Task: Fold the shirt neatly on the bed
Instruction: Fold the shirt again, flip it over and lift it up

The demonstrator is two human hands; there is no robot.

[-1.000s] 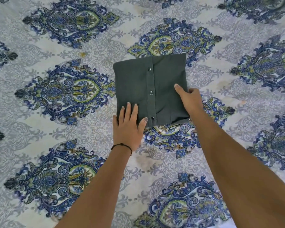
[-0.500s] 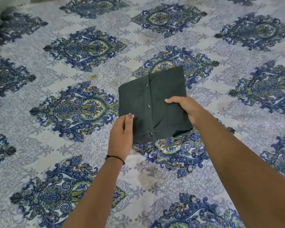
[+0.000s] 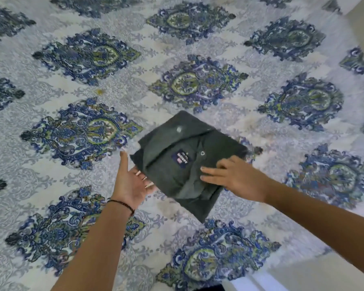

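Observation:
The dark green shirt (image 3: 177, 164) is folded into a compact square and lies collar side up, its neck label and a button showing. It is turned at an angle on the patterned bed sheet (image 3: 198, 85). My left hand (image 3: 132, 181) is palm up at the shirt's left edge, with its fingers tucked under the fabric. My right hand (image 3: 233, 175) lies flat on top of the shirt's right part, fingers spread and pointing left. The frame is a little blurred from motion.
The bed's near edge and a strip of pale floor (image 3: 324, 269) show at the lower right. The sheet stretches wide to the left and far side of the shirt.
The folded shirt has been flipped over: the button placket faced up before, now the collar and label do. My left hand went from gripping the edge to palm up beneath it.

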